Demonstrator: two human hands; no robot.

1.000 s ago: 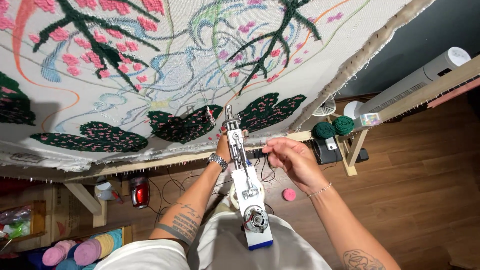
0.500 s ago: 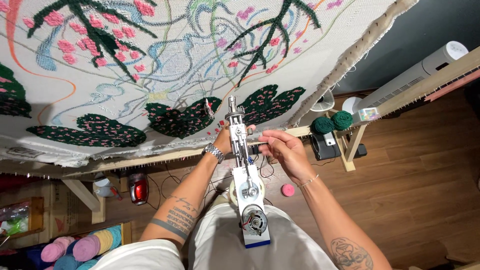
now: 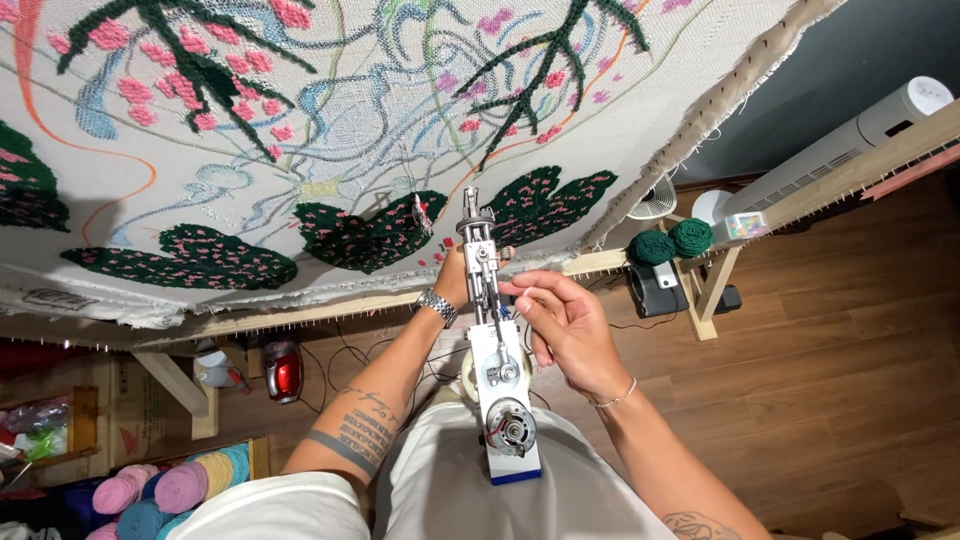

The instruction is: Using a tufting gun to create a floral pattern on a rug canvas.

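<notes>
Looking down from head height: a white tufting gun (image 3: 497,380) with a round motor at its rear end and a metal needle assembly at the front, pointing up toward a stretched tufting cloth (image 3: 300,150). The left hand (image 3: 455,280), with a metal watch on its wrist, is largely hidden behind the front of the gun; whether its grip is clamped on the gun cannot be told. The right hand (image 3: 565,325) rests just beside the gun's mid-section, fingers loosely apart, fingertips touching the metal shaft without closing around it. The needle tip lies near the lower edge of the cloth, between two dark green tufted patches (image 3: 370,235) flecked with pink. The cloth is fixed to a wooden frame (image 3: 330,312) lined with tack strips. Two balls of green yarn (image 3: 672,242) sit on the frame at right. Pink and blue yarn cones (image 3: 150,495) stand at lower left, above a wooden floor (image 3: 850,400).
</notes>
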